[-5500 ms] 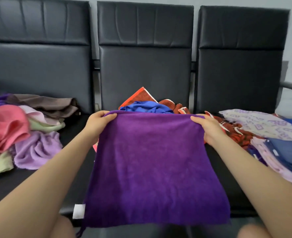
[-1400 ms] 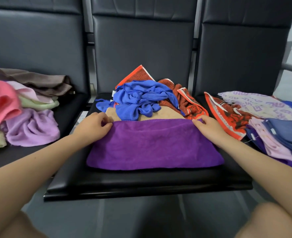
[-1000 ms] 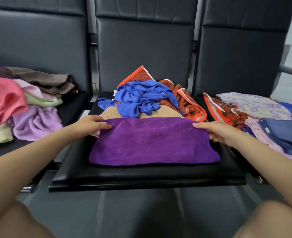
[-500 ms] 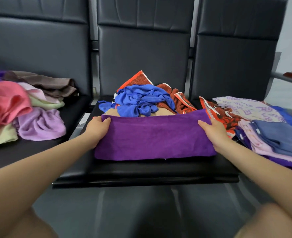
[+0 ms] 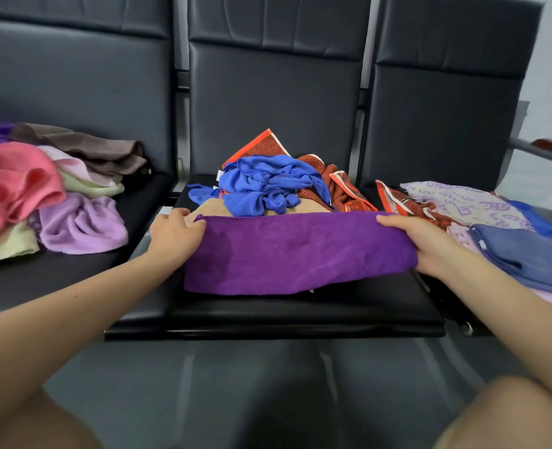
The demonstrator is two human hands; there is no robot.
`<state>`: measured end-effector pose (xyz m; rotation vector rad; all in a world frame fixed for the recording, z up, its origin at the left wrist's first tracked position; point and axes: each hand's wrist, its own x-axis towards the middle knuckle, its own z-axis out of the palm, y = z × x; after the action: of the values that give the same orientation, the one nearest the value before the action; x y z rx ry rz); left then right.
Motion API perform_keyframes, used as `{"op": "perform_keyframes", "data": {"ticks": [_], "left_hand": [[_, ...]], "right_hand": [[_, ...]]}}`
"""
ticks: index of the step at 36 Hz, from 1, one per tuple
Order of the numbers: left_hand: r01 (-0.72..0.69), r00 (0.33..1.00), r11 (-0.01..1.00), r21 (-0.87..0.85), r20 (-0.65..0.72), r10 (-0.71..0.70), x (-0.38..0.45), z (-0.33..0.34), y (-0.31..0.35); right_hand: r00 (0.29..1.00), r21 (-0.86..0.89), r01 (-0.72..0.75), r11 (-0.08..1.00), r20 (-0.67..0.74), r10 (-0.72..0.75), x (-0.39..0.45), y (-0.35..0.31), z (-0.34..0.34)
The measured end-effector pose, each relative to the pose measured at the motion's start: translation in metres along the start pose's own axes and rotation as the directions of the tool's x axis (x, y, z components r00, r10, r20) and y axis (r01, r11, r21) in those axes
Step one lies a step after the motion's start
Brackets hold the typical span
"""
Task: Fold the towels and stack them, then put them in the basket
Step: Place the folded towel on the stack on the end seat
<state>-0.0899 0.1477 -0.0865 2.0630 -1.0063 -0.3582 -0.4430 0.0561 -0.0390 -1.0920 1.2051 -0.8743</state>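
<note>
The left hand (image 5: 175,236) and right hand (image 5: 420,244) each pinch an end of the purple towel (image 5: 297,254), stretched between them on the middle seat (image 5: 300,314), apparently to keep its far edge taut and square for another fold toward the person.

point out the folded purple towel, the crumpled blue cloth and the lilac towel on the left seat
folded purple towel (image 5: 300,254), head view, middle of its top face
crumpled blue cloth (image 5: 261,186), head view, centre of the bunch
lilac towel (image 5: 80,225), head view, its middle folds
</note>
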Motion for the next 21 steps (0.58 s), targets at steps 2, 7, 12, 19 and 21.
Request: {"op": "perform_keyframes", "data": {"ticks": [2, 7, 12, 19, 21], "left_hand": [[-0.061, 0.998, 0.995, -0.078, -0.011, 0.061, -0.004, -0.007, 0.004], [-0.091, 0.993, 0.962, -0.256, 0.046, 0.107, -0.009, -0.014, 0.01], [-0.015, 0.98, 0.948, -0.317, 0.186, 0.078, -0.019, -0.011, 0.016], [0.056, 0.935, 0.987, -0.15, 0.354, 0.001, -0.025, 0.007, 0.017], [0.045, 0.942, 0.987, -0.156, 0.337, 0.01, -0.022, 0.011, 0.019]], "right_hand": [[0.999, 0.045, 0.034, 0.998, 0.021, -0.035, -0.009, -0.01, 0.014], [0.991, 0.134, 0.099, 0.986, 0.075, -0.11, -0.024, -0.026, 0.07], [0.943, 0.053, 0.17, 0.984, 0.281, -0.178, -0.023, -0.011, 0.133], [0.874, -0.361, 0.377, 0.853, 0.442, -0.199, -0.01, 0.008, 0.154], [0.874, -0.443, 0.451, 0.775, 0.393, -0.285, -0.003, 0.008, 0.144]]}}
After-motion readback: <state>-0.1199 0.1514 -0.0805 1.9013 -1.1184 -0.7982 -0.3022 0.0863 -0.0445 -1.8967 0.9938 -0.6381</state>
